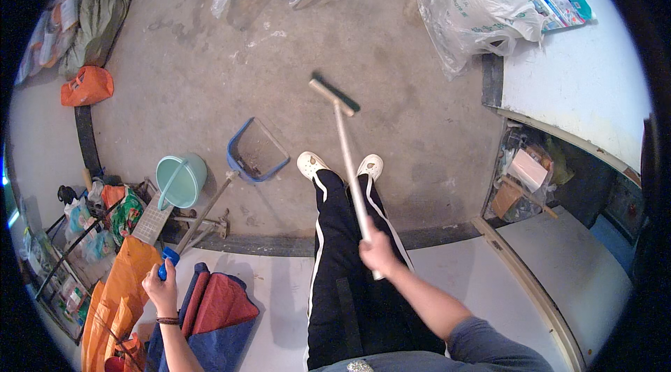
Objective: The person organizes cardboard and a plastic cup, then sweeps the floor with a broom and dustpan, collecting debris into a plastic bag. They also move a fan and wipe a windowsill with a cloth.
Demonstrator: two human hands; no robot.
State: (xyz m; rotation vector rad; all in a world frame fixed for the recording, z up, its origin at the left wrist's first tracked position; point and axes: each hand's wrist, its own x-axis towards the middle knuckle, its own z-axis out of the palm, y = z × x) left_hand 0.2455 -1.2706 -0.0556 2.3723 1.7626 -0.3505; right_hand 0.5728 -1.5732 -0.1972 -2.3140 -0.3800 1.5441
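My right hand (pixel 378 250) grips the upper part of a broom's pale handle (pixel 349 152). The broom head (pixel 335 95), with dark bristles, is over the concrete floor ahead of my feet. My left hand (pixel 160 282) is closed around the blue grip (pixel 169 261) of a long-handled dustpan. Its stick (pixel 205 213) slants up to the blue-rimmed pan (pixel 258 149), which lies on the floor left of my shoes, apart from the broom. Dark debris (pixel 251 166) lies in the pan near its blue back edge.
A light green bucket (pixel 181 183) stands beside the dustpan stick. Orange cloth (pixel 123 267) and a folded red-and-blue fabric (pixel 220 309) are near my left arm. A large white sack (pixel 477 2) stands at upper right. By the right doorway (pixel 490 236) lies bagged cardboard (pixel 527 170). An orange bag (pixel 87 86) sits far left.
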